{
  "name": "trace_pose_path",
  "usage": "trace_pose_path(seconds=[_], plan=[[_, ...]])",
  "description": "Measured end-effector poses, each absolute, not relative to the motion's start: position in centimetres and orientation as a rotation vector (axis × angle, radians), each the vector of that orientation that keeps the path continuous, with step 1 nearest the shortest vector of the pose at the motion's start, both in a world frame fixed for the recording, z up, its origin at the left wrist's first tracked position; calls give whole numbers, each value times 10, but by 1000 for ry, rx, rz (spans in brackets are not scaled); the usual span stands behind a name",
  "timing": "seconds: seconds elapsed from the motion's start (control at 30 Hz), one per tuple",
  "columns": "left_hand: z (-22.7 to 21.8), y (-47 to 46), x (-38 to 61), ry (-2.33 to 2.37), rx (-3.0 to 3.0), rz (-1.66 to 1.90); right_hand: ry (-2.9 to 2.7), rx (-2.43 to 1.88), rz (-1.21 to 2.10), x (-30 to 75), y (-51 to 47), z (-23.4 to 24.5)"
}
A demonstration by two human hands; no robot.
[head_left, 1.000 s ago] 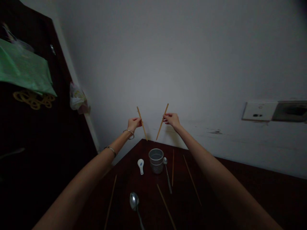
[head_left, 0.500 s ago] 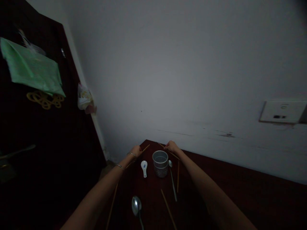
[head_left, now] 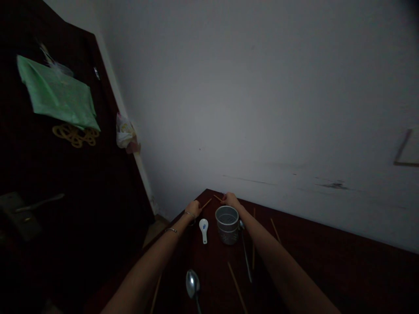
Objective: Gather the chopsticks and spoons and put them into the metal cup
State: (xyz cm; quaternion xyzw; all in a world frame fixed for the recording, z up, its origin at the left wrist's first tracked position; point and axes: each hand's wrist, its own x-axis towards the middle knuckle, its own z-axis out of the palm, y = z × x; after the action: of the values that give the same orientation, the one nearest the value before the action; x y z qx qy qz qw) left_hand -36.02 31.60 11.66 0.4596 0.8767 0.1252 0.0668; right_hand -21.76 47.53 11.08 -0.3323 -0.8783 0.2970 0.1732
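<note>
My left hand (head_left: pixel 193 208) is closed around a wooden chopstick (head_left: pixel 206 203) whose tip pokes out toward the right, low over the far corner of the dark table (head_left: pixel 327 261). My right hand (head_left: pixel 231 200) is closed on another chopstick (head_left: pixel 218 198) pointing left, just behind a grey metal cup (head_left: pixel 228 224). The two tips nearly meet behind the cup. A white ceramic spoon (head_left: pixel 203 228) lies left of the cup, below my left hand.
A metal spoon (head_left: pixel 193 283) lies near the table's front, another (head_left: pixel 245 250) right of the cup. Loose chopsticks (head_left: pixel 237 290) lie about the table. The white wall (head_left: pixel 262 109) stands close behind. A dark door (head_left: pixel 49 174) with a green bag (head_left: pixel 59 93) is at the left.
Both hands came down from in front of the wall to the table behind the cup, with the chopsticks now lying nearly flat. The view has swung left.
</note>
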Motion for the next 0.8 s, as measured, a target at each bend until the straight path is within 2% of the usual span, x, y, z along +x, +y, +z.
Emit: trace_pose_path(seconds=[0.23, 0.5, 0.63, 0.8], plan=[[112, 315, -360, 2752, 1386, 377, -2505, -873, 784, -192, 473, 130], [127, 304, -352, 2861, 1335, 481, -2612, -799, 737, -97, 443, 163], [147, 300, -331, 2801, 1426, 275, -2756, -797, 550, -57, 396, 160], [155, 289, -302, 2408, 1476, -128, -2903, -860, 350, -44, 341, 144]])
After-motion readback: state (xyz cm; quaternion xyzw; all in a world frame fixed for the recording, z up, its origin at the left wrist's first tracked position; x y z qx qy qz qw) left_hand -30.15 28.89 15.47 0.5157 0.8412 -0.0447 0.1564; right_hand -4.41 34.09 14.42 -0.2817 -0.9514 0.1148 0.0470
